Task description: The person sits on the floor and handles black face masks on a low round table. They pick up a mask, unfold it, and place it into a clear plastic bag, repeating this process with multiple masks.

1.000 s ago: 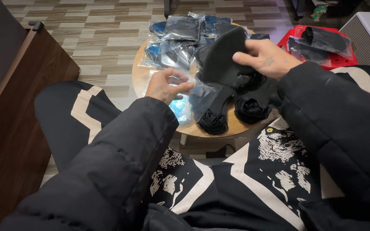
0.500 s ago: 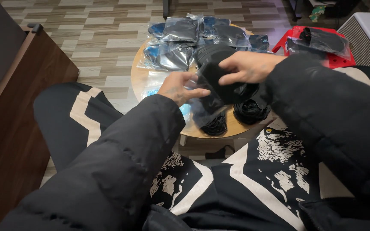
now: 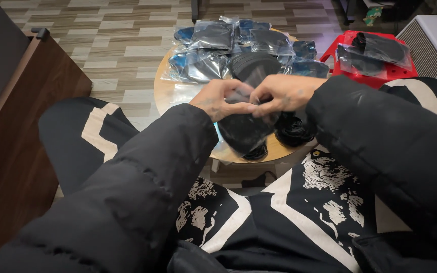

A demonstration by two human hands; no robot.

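My left hand (image 3: 221, 98) and my right hand (image 3: 281, 94) meet above a small round wooden table (image 3: 168, 93). Together they grip the top of a clear plastic bag (image 3: 244, 131) with a black fabric item inside; the bag hangs below my fingers. A loose black fabric item (image 3: 293, 130) lies on the table just right of the bag. Behind my hands, several bagged black items (image 3: 213, 50) are piled on the far side of the table.
A red plastic stool (image 3: 375, 73) holding another bagged black item (image 3: 378, 50) stands at the right, next to a white ribbed appliance (image 3: 433, 45). A brown wooden cabinet (image 3: 21, 131) is at the left. My knees in black patterned trousers flank the table.
My right hand has brought the black item down from above the pile into the clear bag. Both hands have come together at the bag's top.
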